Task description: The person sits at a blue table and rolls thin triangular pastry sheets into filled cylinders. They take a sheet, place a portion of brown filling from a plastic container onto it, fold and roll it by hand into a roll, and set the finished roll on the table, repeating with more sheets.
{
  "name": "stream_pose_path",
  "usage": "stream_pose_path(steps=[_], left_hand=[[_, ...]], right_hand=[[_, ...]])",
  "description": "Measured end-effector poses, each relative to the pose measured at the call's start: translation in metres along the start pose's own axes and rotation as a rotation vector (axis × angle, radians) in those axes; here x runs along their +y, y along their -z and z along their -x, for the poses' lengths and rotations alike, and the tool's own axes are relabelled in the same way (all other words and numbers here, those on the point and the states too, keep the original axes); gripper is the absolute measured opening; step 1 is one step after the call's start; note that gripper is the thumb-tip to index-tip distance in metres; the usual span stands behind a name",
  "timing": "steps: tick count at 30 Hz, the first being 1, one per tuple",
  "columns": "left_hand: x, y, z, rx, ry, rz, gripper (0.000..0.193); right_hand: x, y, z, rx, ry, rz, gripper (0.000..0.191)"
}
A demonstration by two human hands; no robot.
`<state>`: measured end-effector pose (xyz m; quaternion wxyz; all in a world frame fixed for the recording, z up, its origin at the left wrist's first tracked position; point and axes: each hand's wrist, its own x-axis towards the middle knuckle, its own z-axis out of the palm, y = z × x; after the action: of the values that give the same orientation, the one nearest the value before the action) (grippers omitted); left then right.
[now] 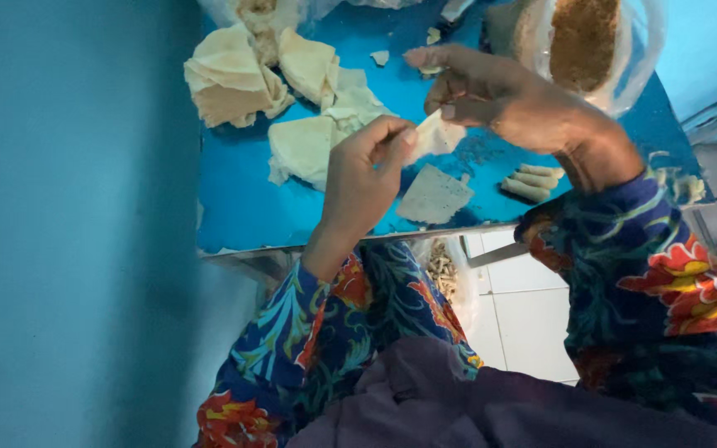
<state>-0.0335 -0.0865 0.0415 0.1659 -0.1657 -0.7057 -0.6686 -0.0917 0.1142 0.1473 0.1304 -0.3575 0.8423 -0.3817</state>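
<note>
While both hands pinch one small pale pastry sheet (440, 133) above the blue counter (234, 207), left hand (363, 178) and right hand (491, 95) look mid-fold; next needs a tight roll, like the finished rolls (533, 182) nearby. Stacked sheets (230, 75) lie beyond.

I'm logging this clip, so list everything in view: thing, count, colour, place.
Table: one, blue, upper middle.
Folded wrapper stacks: several, cream, table's far left.
Flat wrapper sheet: one, pale, near table edge.
Rolled pieces: about three, cream, beside right wrist.
Clear bag of brown crumbs: one, top right.
Floor tiles: white, below table.
Wrapper piece: one, cream, held between both hands.
Left hand: pinching it.
Right hand: above it, fingers on it.
</note>
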Motion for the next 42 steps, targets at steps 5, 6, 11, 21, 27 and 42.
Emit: stream_pose_path(steps=[5,6,11,21,27,42], left_hand=[[0.012,-0.011,-0.003,-0.036,0.082,-0.002,0.023],[0.014,-0.013,-0.002,-0.053,0.092,-0.01,0.023],[0.009,-0.02,0.005,-0.096,0.148,-0.086,0.025],[0.0,-0.023,0.009,-0.096,0.191,0.057,0.026],[0.01,-0.019,0.013,-0.146,0.245,-0.006,0.019],[0.008,-0.023,0.019,-0.075,0.003,-0.102,0.019]], right_hand=[[0.003,-0.014,0.016,0.045,-0.1,-0.224,0.059],[0.005,-0.016,0.019,0.034,-0.123,-0.28,0.059],[0.017,-0.018,0.028,-0.003,-0.107,-0.319,0.062],[0.034,-0.025,0.04,0.014,-0.125,-0.496,0.058],[0.032,-0.024,0.041,0.014,-0.119,-0.449,0.062],[0.033,-0.022,0.041,-0.009,-0.102,-0.324,0.058]])
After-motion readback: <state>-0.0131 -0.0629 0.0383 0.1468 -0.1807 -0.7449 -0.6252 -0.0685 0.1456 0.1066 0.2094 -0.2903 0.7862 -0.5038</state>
